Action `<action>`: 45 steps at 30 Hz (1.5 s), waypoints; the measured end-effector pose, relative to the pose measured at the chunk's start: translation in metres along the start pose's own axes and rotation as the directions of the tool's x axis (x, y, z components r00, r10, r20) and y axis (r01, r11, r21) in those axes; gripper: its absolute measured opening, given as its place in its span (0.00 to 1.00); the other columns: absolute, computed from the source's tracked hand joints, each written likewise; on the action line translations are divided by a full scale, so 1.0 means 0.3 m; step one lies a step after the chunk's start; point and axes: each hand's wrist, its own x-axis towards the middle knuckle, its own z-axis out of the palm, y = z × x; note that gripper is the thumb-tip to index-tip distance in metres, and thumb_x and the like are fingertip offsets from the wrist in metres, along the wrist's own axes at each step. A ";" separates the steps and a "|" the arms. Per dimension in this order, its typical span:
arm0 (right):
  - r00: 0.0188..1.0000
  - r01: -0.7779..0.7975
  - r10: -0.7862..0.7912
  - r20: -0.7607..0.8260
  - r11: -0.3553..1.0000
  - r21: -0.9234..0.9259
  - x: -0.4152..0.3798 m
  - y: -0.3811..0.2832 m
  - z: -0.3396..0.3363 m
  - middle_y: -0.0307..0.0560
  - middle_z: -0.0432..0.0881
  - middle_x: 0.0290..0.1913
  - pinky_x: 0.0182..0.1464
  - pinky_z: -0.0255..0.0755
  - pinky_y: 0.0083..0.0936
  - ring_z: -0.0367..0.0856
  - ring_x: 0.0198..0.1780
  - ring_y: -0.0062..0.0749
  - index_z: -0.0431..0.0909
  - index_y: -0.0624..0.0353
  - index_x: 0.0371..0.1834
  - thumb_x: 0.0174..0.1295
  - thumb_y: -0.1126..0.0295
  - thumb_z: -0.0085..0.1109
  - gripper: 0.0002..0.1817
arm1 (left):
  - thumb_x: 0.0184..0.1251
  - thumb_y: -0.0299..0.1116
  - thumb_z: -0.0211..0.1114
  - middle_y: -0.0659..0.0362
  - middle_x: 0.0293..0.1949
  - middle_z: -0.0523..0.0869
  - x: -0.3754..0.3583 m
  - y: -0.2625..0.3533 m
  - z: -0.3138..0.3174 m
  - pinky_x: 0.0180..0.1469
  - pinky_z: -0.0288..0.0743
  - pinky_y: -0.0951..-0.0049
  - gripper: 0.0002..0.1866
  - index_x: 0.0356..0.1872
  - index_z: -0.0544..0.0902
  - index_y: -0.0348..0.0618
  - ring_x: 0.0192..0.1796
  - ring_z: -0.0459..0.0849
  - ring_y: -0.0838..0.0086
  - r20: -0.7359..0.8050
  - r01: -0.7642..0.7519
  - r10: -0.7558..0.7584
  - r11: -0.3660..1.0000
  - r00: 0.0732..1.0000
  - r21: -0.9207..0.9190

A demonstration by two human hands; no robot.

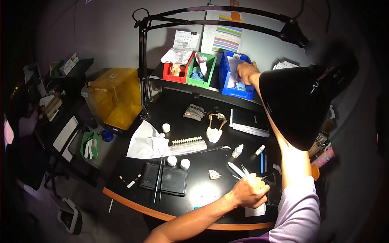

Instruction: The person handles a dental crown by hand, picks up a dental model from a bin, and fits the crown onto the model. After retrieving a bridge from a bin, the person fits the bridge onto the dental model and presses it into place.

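Note:
My right hand point(248, 73) reaches into the blue bin point(236, 92) on the shelf, over papers and a blue item; its fingers are partly bent and what they hold, if anything, is too small to tell. Low over the desk's right part, my left hand point(250, 190) is closed in a fist beside a white tube point(236, 169) and thin metal tools. Whatever is inside that fist is hidden. A small pale piece point(214, 174) lies to its left. Two dropper bottles point(238, 151) point(260, 150) stand behind it.
A black lamp point(296, 105) hangs above my right forearm. Green point(206, 65) and red point(176, 77) bins stand beside the blue one. On the desk are a shade guide point(188, 145), tweezers on a black tray point(174, 178) and white jars point(172, 160). Another person sits far left.

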 end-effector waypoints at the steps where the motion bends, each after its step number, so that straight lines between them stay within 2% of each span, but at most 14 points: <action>1: 1.000 -0.012 0.013 0.028 1.000 -0.022 0.002 -0.019 0.016 0.47 0.91 0.51 0.74 0.61 0.63 0.86 0.61 0.45 0.91 0.49 0.46 0.58 0.79 0.63 0.16 | 0.49 0.38 0.70 0.59 0.20 0.77 -0.001 -0.001 0.000 0.34 0.71 0.62 0.12 0.22 0.74 0.47 0.25 0.79 0.64 0.007 0.001 -0.001 1.000 1.000 -0.002; 14: 0.999 0.008 0.000 0.047 0.987 -0.161 0.048 -0.049 0.016 0.47 0.89 0.58 0.82 0.41 0.69 0.81 0.70 0.45 0.88 0.48 0.54 0.69 0.76 0.55 0.17 | 0.49 0.38 0.72 0.62 0.20 0.74 -0.002 -0.019 0.002 0.34 0.70 0.63 0.12 0.24 0.77 0.46 0.25 0.77 0.66 -0.044 0.004 -0.004 1.000 0.999 0.009; 20: 0.999 -0.051 0.048 -0.021 0.992 -0.119 -0.004 -0.038 -0.124 0.43 0.89 0.56 0.80 0.40 0.72 0.82 0.68 0.41 0.88 0.47 0.52 0.61 0.81 0.59 0.20 | 0.51 0.39 0.71 0.61 0.20 0.76 -0.008 -0.032 0.007 0.34 0.70 0.62 0.11 0.23 0.77 0.47 0.24 0.78 0.65 -0.038 0.046 -0.046 0.999 0.998 0.011; 23: 0.998 -0.013 0.004 -0.063 0.988 -0.155 -0.072 -0.010 -0.167 0.39 0.88 0.56 0.78 0.41 0.72 0.80 0.70 0.37 0.88 0.45 0.55 0.55 0.82 0.64 0.25 | 0.50 0.36 0.70 0.60 0.18 0.76 0.006 -0.038 -0.014 0.31 0.70 0.63 0.09 0.21 0.77 0.47 0.22 0.78 0.65 -0.107 0.103 -0.097 0.993 0.990 0.051; 25: 0.988 -0.001 -0.015 -0.153 0.994 -0.105 -0.120 0.027 -0.122 0.38 0.88 0.54 0.78 0.36 0.74 0.79 0.70 0.37 0.87 0.46 0.57 0.54 0.82 0.65 0.26 | 0.50 0.32 0.67 0.57 0.15 0.77 0.025 -0.035 -0.021 0.30 0.72 0.62 0.09 0.17 0.75 0.47 0.20 0.79 0.62 -0.245 0.219 -0.212 0.976 0.946 0.003; 29: 0.988 0.027 -0.017 -0.154 0.997 0.067 -0.344 0.083 -0.064 0.43 0.88 0.51 0.71 0.53 0.62 0.82 0.62 0.40 0.86 0.52 0.56 0.53 0.81 0.65 0.24 | 0.51 0.28 0.66 0.56 0.15 0.78 0.044 -0.098 -0.059 0.26 0.74 0.67 0.08 0.17 0.77 0.46 0.17 0.79 0.64 -0.363 0.350 -0.375 0.927 0.853 -0.135; 31: 0.995 0.048 -0.030 -0.092 0.980 0.193 -0.505 0.066 -0.037 0.46 0.88 0.49 0.68 0.61 0.55 0.84 0.58 0.42 0.86 0.54 0.55 0.53 0.81 0.65 0.24 | 0.59 0.27 0.65 0.58 0.19 0.82 0.025 -0.148 -0.100 0.25 0.72 0.72 0.08 0.21 0.81 0.40 0.19 0.81 0.76 -0.333 0.440 -0.505 0.861 0.796 -0.255; 35: 0.979 0.195 -0.200 -0.022 0.916 0.350 -0.833 -0.052 0.027 0.51 0.88 0.45 0.61 0.78 0.43 0.88 0.51 0.46 0.85 0.60 0.55 0.52 0.81 0.66 0.23 | 0.71 0.30 0.61 0.65 0.22 0.80 0.012 -0.205 -0.195 0.27 0.63 0.78 0.12 0.41 0.90 0.32 0.23 0.72 0.85 -0.385 0.551 -0.659 0.752 0.647 -0.361; 37: 0.942 0.331 -0.330 -0.067 0.870 0.365 -0.961 -0.095 0.055 0.59 0.87 0.39 0.49 0.81 0.41 0.87 0.43 0.54 0.85 0.68 0.46 0.52 0.81 0.66 0.16 | 0.69 0.29 0.61 0.63 0.15 0.75 0.030 -0.224 -0.194 0.23 0.59 0.76 0.12 0.24 0.80 0.35 0.19 0.70 0.84 -0.462 0.532 -0.638 0.769 0.616 -0.354; 38: 0.945 0.309 -0.325 -0.033 0.856 0.415 -1.021 -0.108 0.090 0.60 0.87 0.39 0.50 0.81 0.42 0.87 0.44 0.55 0.86 0.68 0.46 0.53 0.81 0.65 0.15 | 0.71 0.30 0.61 0.63 0.17 0.76 0.030 -0.224 -0.191 0.26 0.63 0.74 0.13 0.27 0.82 0.34 0.21 0.71 0.83 -0.395 0.527 -0.654 0.755 0.645 -0.390; 41: 0.954 0.222 -0.297 0.048 0.804 0.552 -1.169 -0.136 0.225 0.62 0.88 0.42 0.52 0.82 0.45 0.88 0.47 0.58 0.86 0.68 0.49 0.58 0.80 0.64 0.15 | 0.70 0.33 0.65 0.62 0.28 0.84 0.030 -0.203 -0.193 0.39 0.73 0.75 0.09 0.36 0.84 0.36 0.32 0.78 0.82 0.106 0.670 -0.756 0.496 0.646 -0.553; 42: 0.970 0.185 -0.243 0.007 0.757 0.626 -1.219 -0.149 0.248 0.63 0.88 0.43 0.51 0.82 0.45 0.89 0.46 0.59 0.86 0.68 0.51 0.61 0.78 0.64 0.15 | 0.72 0.38 0.64 0.66 0.36 0.82 0.020 -0.207 -0.190 0.41 0.70 0.80 0.12 0.46 0.87 0.41 0.39 0.78 0.82 0.332 0.727 -0.698 0.392 0.634 -0.563; 43: 0.977 0.157 -0.213 0.004 0.733 0.662 -1.251 -0.154 0.273 0.64 0.88 0.41 0.49 0.81 0.46 0.89 0.44 0.59 0.86 0.69 0.51 0.62 0.78 0.64 0.14 | 0.72 0.38 0.66 0.63 0.44 0.83 0.029 -0.189 -0.194 0.45 0.73 0.79 0.17 0.56 0.84 0.40 0.46 0.80 0.81 0.481 0.789 -0.645 0.350 0.594 -0.505; 45: 0.988 0.133 -0.144 -0.050 0.654 0.744 -1.298 -0.164 0.318 0.67 0.86 0.35 0.48 0.80 0.50 0.87 0.43 0.64 0.85 0.71 0.41 0.61 0.78 0.62 0.08 | 0.72 0.38 0.69 0.59 0.51 0.82 0.003 -0.170 -0.180 0.51 0.77 0.75 0.24 0.64 0.80 0.38 0.51 0.81 0.78 0.639 0.825 -0.529 0.283 0.559 -0.489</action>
